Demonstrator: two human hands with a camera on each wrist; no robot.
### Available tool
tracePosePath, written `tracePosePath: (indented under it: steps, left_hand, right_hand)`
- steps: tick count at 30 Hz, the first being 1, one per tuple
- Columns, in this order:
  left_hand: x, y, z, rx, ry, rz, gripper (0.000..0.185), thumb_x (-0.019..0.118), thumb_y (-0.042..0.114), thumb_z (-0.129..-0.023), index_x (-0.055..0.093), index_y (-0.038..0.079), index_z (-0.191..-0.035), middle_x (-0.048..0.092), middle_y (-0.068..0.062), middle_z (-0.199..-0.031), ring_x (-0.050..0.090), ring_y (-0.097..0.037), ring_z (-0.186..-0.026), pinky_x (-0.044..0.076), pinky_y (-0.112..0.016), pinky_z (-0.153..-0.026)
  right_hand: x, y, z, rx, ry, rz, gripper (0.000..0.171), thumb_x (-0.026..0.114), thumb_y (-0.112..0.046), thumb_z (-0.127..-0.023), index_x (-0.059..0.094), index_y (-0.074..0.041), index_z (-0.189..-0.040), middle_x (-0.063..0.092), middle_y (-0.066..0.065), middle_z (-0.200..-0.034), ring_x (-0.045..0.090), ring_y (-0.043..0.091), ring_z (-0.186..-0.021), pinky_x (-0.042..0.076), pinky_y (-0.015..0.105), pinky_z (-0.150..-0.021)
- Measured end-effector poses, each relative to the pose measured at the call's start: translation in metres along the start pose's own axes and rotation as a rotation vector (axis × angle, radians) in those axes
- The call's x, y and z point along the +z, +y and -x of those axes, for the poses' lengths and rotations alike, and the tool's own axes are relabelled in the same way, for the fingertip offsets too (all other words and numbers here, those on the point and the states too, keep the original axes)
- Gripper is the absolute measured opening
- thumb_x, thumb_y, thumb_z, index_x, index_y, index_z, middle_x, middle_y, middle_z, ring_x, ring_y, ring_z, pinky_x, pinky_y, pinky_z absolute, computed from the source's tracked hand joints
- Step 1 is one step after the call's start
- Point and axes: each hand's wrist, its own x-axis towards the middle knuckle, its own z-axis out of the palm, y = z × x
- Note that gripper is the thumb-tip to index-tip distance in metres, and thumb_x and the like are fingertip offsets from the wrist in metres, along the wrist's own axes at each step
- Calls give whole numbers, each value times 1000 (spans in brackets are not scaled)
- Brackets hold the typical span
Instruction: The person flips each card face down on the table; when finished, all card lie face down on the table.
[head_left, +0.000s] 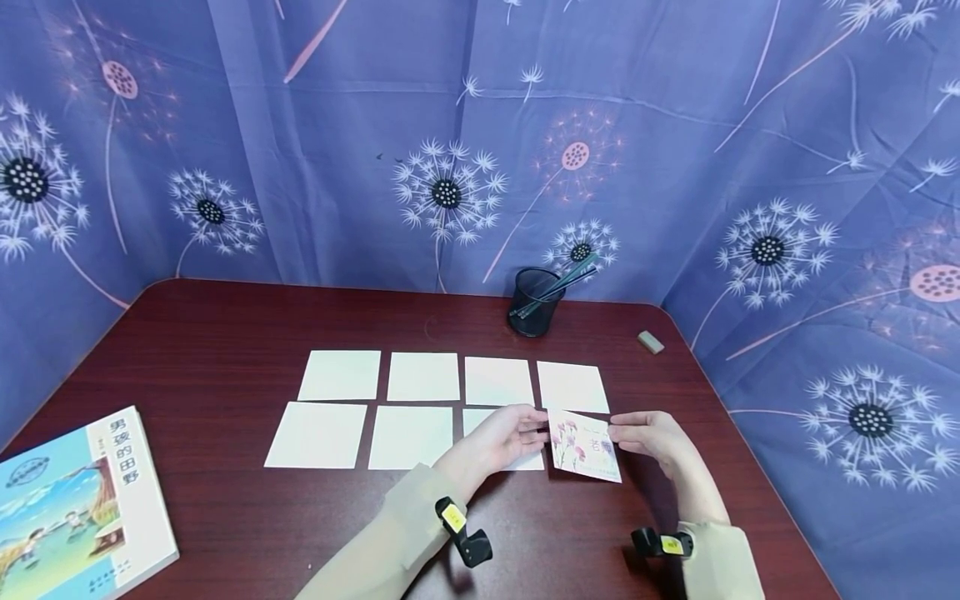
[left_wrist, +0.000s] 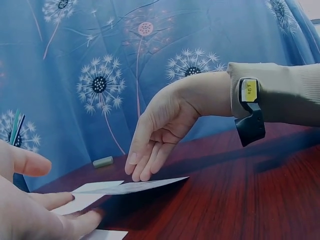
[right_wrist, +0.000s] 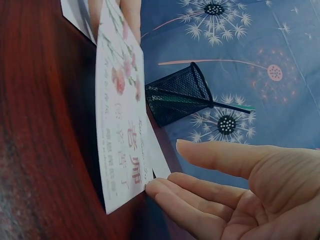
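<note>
A card [head_left: 585,447] printed with pink and purple flowers and Chinese characters lies tilted between both hands at the right end of the front row. At its left edge is my left hand [head_left: 501,439], fingers fairly straight and thumb lifted apart in the left wrist view. My right hand [head_left: 654,437] touches the card's right edge with its fingertips; in the right wrist view the thumb [right_wrist: 215,155] stands away from the card. Beside these hands lie several blank white cards in two rows, one [head_left: 573,387] just behind the printed card and another [head_left: 528,461] partly hidden under my left hand.
A black mesh pen holder [head_left: 534,304] with pencils stands at the back of the dark red table [head_left: 225,333]. An eraser [head_left: 651,342] lies at the back right. On the left is a book [head_left: 82,508] with a picture cover. A blue dandelion curtain [head_left: 337,167] hangs behind.
</note>
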Motion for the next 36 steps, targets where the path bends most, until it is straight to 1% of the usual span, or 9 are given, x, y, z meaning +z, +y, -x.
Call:
tracePosePath:
  steps: [4,7,13,17,20,24,28,33,36]
  left_hand:
    - [-2,-1,0,-42,-44,-36,49,42,6,-93,37,-11,-139,35,-39,-142,39,-52,-130,32,-55,-111]
    - [-3,-2,1,-50,-62,-42,51,40,7,-94,34,-9,-142,36,-38,-142,41,-50,-129,34,-55,-110]
    - [-3,0,3,-37,-80,-37,51,39,8,-95,32,-10,-143,34,-37,-144,39,-51,-131,32,-55,-111]
    - [-3,5,6,-21,-90,-27,51,39,9,-96,33,-10,-142,32,-36,-146,37,-52,-131,32,-54,-111]
    - [-1,11,8,-6,-105,-25,50,39,10,-97,35,-9,-143,33,-35,-146,37,-52,-132,32,-54,-111]
    - [4,17,12,-5,-136,-29,50,39,10,-97,34,-8,-144,34,-33,-147,37,-50,-133,31,-52,-113]
    - [9,20,16,-13,-152,-19,50,42,12,-98,35,-7,-143,32,-32,-148,38,-48,-133,31,-51,-113]
    - [13,22,17,-10,-170,0,48,44,14,-98,39,-7,-141,32,-31,-149,40,-47,-132,30,-50,-114]
    - [14,23,17,-3,-190,-3,48,43,13,-98,38,-7,-141,33,-30,-149,41,-47,-132,30,-50,-114]
  right_hand:
    - [2,-1,1,-2,4,-1,52,67,-6,-85,48,24,-123,71,6,-92,67,5,-79,57,21,-74]
    - [3,0,1,-9,0,-5,52,67,-5,-85,47,25,-123,71,6,-92,67,5,-78,57,22,-75]
    - [6,-6,2,-6,31,23,51,67,-5,-85,49,23,-123,71,9,-93,65,4,-77,58,23,-75]
    - [13,-21,9,-62,62,99,49,68,-7,-86,52,20,-122,71,18,-101,65,2,-79,57,23,-76]
    - [22,-35,12,-112,54,121,48,68,-10,-86,54,19,-122,69,22,-108,65,1,-81,57,25,-78]
    - [39,-48,14,-120,38,100,49,69,-14,-87,56,17,-122,68,22,-111,66,4,-83,57,30,-83]
    - [50,-54,14,-124,68,120,48,70,-21,-87,60,13,-120,69,21,-110,68,9,-86,57,32,-84]
    - [54,-60,14,-129,133,142,48,72,-26,-86,64,9,-117,68,22,-112,69,11,-87,57,31,-83]
    - [54,-62,15,-119,140,141,49,72,-27,-86,64,8,-118,66,23,-116,70,12,-88,58,31,-83]
